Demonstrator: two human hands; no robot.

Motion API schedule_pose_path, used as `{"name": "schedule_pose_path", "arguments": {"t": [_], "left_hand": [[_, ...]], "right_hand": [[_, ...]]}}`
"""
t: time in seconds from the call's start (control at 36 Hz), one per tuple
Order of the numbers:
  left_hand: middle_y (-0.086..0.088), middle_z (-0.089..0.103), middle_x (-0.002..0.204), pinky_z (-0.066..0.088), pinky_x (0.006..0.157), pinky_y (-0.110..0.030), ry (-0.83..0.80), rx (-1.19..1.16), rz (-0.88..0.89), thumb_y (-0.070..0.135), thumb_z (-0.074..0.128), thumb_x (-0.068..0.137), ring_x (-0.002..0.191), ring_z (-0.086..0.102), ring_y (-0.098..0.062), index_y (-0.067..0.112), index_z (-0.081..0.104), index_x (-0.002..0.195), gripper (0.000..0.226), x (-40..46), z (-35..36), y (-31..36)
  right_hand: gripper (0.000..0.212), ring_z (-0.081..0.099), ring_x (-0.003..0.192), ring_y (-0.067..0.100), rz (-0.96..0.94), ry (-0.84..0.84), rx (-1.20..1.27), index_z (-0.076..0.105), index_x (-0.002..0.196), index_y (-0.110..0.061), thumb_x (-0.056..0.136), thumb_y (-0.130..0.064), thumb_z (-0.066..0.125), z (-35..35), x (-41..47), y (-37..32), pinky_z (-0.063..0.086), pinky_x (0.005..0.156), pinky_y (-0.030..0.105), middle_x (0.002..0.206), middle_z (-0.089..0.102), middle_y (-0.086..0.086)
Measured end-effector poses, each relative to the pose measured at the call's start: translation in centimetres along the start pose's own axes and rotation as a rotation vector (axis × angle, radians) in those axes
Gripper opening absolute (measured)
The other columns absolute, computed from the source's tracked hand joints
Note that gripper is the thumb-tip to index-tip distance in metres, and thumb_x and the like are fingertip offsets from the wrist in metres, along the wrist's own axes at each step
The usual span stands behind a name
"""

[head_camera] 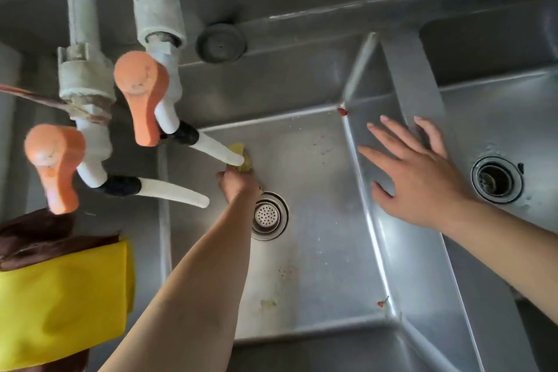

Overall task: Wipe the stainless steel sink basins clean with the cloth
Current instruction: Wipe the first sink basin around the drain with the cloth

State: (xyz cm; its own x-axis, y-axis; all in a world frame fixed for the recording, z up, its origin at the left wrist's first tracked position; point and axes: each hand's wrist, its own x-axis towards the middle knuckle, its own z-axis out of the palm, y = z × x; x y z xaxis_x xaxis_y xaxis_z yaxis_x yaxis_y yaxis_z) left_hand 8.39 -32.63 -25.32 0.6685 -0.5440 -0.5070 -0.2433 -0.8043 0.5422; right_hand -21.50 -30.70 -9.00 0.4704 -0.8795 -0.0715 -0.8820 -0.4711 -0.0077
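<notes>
Small yellow cloth (241, 157), bunched, down on floor of the middle basin (317, 251), just behind the strainer drain (268, 215) toward the back wall. Left hand (237, 186) curled round it, pressing it to the steel; knuckles up, most of cloth hidden under hand and under tip of rear tap spout (217, 150), which hangs right over it.

Second spout (173, 192) sits left of drain, higher up, clear of the arm. Two orange lever handles (142, 96) on white pipe fittings, further left and nearer the viewer than the drain.

Right of drain: steel divider (413, 75) btwn basins. Right hand (419, 178) over it, fingers spread and straight, holding nothing; can't tell if palm touches the metal. Beyond that, right basin (498, 118) w/ open dark drain (496, 180).

Basin floor: yellowish smear (268, 302) near front wall, red scraps in far-right corner (342, 112) and front-right corner (382, 303).

Far left of drain, on ledge: folded yellow cloth (63, 305) w/ brown cloth (39, 238) on top. Grey plug (221, 43) on back ledge.
</notes>
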Motion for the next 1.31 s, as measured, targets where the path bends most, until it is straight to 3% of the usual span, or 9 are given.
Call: {"name": "schedule_pose_path", "arguments": {"t": [0.11, 0.22, 0.56, 0.75, 0.89, 0.97, 1.08, 1.17, 1.31], "left_hand": [[0.0, 0.053, 0.11, 0.042, 0.069, -0.018, -0.006, -0.152, -0.039, 0.012, 0.051, 0.094, 0.099, 0.056, -0.02, 0.017, 0.053, 0.134, 0.04, 2.2, 2.3, 1.7], [-0.007, 0.046, 0.118, 0.043, 0.098, -0.029, -0.119, 0.003, 0.141, 0.008, 0.046, 0.095, 0.107, 0.056, -0.027, 0.02, 0.047, 0.143, 0.05, 2.4, 4.9, 4.0], [-0.009, 0.048, 0.131, 0.038, 0.106, -0.04, -0.622, 0.609, 0.841, 0.009, 0.051, 0.091, 0.12, 0.042, -0.031, 0.028, 0.045, 0.147, 0.06, -6.9, 9.5, -0.4], [0.0, 0.044, 0.107, 0.038, 0.103, -0.028, -0.903, 0.603, 0.722, 0.004, 0.045, 0.089, 0.111, 0.047, -0.022, 0.031, 0.063, 0.132, 0.054, -8.7, 7.7, -1.8], [0.005, 0.059, 0.07, 0.04, 0.059, -0.024, -0.692, 0.013, 0.389, 0.005, 0.047, 0.062, 0.06, 0.05, -0.012, 0.023, 0.076, 0.086, 0.041, -8.3, 5.3, 0.4], [0.013, 0.06, 0.068, 0.04, 0.05, -0.021, -0.423, -0.187, 0.305, 0.007, 0.047, 0.063, 0.057, 0.049, -0.01, 0.026, 0.074, 0.085, 0.04, -6.6, 4.7, 2.6], [-0.014, 0.063, 0.115, 0.057, 0.079, -0.033, -0.216, -0.1, 0.218, 0.001, 0.046, 0.084, 0.089, 0.066, -0.031, 0.023, 0.066, 0.128, 0.053, -2.7, 6.7, 5.5], [-0.013, 0.058, 0.121, 0.051, 0.076, -0.028, -0.318, 0.021, 0.228, 0.003, 0.046, 0.088, 0.099, 0.063, -0.031, 0.025, 0.06, 0.136, 0.054, -1.7, 9.3, 7.7], [-0.016, 0.048, 0.124, 0.042, 0.105, -0.041, -0.52, 0.362, 0.549, 0.012, 0.047, 0.093, 0.117, 0.049, -0.037, 0.029, 0.059, 0.136, 0.048, -3.7, 13.9, 10.0]], "right_hand": [[0.05, 0.035, 0.146, 0.023, -0.001, 0.124, 0.073, 0.068, 0.119, -0.013, 0.076, -0.036, 0.058, 0.8, 0.0, 0.4, 0.018, 0.119, 0.053, 0.149, 0.049, 0.008], [0.048, 0.038, 0.143, 0.021, 0.009, 0.143, 0.1, 0.07, 0.114, -0.011, 0.077, -0.038, 0.056, 1.0, 0.2, 0.5, 0.017, 0.12, 0.05, 0.145, 0.053, 0.007], [0.04, 0.047, 0.137, 0.022, 0.024, 0.133, 0.16, 0.071, 0.103, -0.008, 0.075, -0.034, 0.058, 0.2, 0.3, 0.4, 0.023, 0.118, 0.054, 0.136, 0.061, 0.006], [0.039, 0.05, 0.134, 0.023, 0.037, 0.1, 0.17, 0.071, 0.1, -0.008, 0.073, -0.034, 0.059, -0.1, 0.2, 0.3, 0.024, 0.117, 0.054, 0.133, 0.063, 0.006], [0.041, 0.05, 0.134, 0.023, 0.04, 0.071, 0.171, 0.071, 0.101, -0.007, 0.075, -0.035, 0.056, -0.2, 0.2, 0.4, 0.024, 0.117, 0.054, 0.132, 0.063, 0.006], [0.042, 0.051, 0.133, 0.023, 0.044, 0.066, 0.177, 0.071, 0.102, -0.007, 0.077, -0.036, 0.054, -0.2, 0.3, 0.3, 0.024, 0.117, 0.054, 0.131, 0.064, 0.006], [0.043, 0.051, 0.133, 0.022, 0.047, 0.058, 0.186, 0.071, 0.102, -0.007, 0.078, -0.037, 0.052, -0.2, 0.3, 0.3, 0.024, 0.117, 0.053, 0.131, 0.063, 0.005], [0.042, 0.051, 0.133, 0.022, 0.048, 0.058, 0.185, 0.071, 0.102, -0.008, 0.078, -0.037, 0.053, -0.2, 0.3, 0.4, 0.023, 0.118, 0.052, 0.131, 0.064, 0.004], [0.04, 0.052, 0.132, 0.022, 0.036, 0.08, 0.188, 0.07, 0.102, -0.007, 0.078, -0.035, 0.055, -0.2, 0.3, 0.4, 0.022, 0.119, 0.051, 0.128, 0.064, 0.005]]}}
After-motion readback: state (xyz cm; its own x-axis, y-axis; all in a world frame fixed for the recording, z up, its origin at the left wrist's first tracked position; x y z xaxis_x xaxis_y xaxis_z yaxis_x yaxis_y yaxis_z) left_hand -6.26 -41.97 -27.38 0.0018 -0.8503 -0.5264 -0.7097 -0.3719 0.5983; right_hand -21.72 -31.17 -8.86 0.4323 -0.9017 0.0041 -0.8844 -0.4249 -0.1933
